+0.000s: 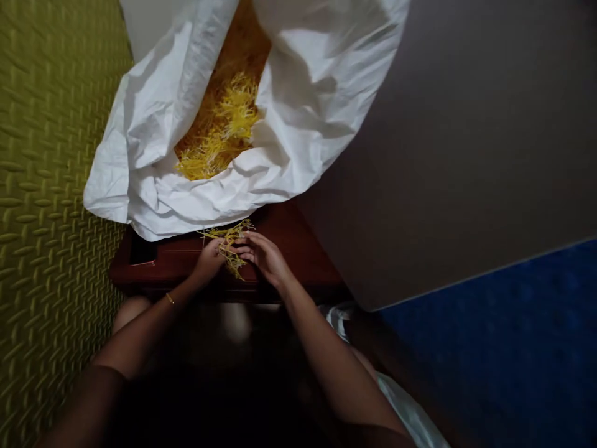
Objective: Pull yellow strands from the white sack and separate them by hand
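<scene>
A small bunch of thin, branching yellow strands is between my two hands, in front of the white sack. My left hand, with a thin gold bracelet on its wrist, is closed on the bunch from the left. From the other side, the fingers of my right hand are bent together, their tips on the strands. Just beyond my hands, the white sack lies with its mouth rolled open. Inside it is a heap of similar yellow strands.
The sack rests on a dark red-brown wooden surface. A yellow textured mat or panel runs along the left. To the right stands a large grey panel, with a blue surface below it. Pale plastic lies at lower right.
</scene>
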Demonstrator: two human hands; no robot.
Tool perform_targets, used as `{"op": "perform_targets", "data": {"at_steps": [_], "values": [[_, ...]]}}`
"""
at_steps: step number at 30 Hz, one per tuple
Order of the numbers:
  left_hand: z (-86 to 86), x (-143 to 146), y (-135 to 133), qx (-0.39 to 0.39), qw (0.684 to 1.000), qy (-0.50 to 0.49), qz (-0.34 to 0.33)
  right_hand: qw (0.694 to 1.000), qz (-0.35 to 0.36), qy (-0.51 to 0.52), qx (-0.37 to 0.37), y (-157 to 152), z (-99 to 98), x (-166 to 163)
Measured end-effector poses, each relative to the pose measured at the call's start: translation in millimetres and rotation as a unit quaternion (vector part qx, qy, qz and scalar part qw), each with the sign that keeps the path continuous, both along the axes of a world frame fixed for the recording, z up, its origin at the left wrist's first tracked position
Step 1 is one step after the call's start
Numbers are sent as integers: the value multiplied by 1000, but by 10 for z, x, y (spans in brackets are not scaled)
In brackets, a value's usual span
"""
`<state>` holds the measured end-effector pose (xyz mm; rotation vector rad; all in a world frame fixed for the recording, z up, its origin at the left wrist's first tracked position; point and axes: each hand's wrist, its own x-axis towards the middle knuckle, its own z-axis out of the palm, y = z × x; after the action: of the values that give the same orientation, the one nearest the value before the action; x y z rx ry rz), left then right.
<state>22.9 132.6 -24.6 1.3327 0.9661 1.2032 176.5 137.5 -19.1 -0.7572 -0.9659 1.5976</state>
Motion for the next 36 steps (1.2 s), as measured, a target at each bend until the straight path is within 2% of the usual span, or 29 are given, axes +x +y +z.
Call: {"op": "perform_targets", "data": {"at_steps": [4, 8, 10, 14, 17, 20, 23, 29, 32, 36], "values": [[-33, 15, -8, 23, 999, 36, 16, 997, -38, -60, 10, -66, -27, -70], [-18, -17, 14, 82, 986, 139, 30, 997, -55, -55, 16, -19, -47, -118], [-2, -67, 23, 139, 961, 232, 58, 997, -69, -34, 6, 12, -59, -102], [-3, -183, 53, 246, 881, 390, 103, 998, -62, -6, -17, 49, -76, -67], [-43, -230, 73, 299, 842, 438, 98, 997, -68, -17, -23, 58, -85, -79], [-89, -230, 69, 315, 828, 455, 97, 997, -64, -46, -13, 62, -100, -98], [-111, -208, 44, 297, 838, 449, 96, 995, -80, -60, 13, 78, -100, -68], [-60, -149, -40, 268, 882, 376, 93, 975, -220, -19, 24, 177, -37, 146], [-7, -113, -101, 224, 915, 321, 97, 962, -273, 4, 20, 224, -46, 229], [32, -92, -147, 150, 955, 236, 94, 954, -298, -1, 17, 274, -106, 314]]}}
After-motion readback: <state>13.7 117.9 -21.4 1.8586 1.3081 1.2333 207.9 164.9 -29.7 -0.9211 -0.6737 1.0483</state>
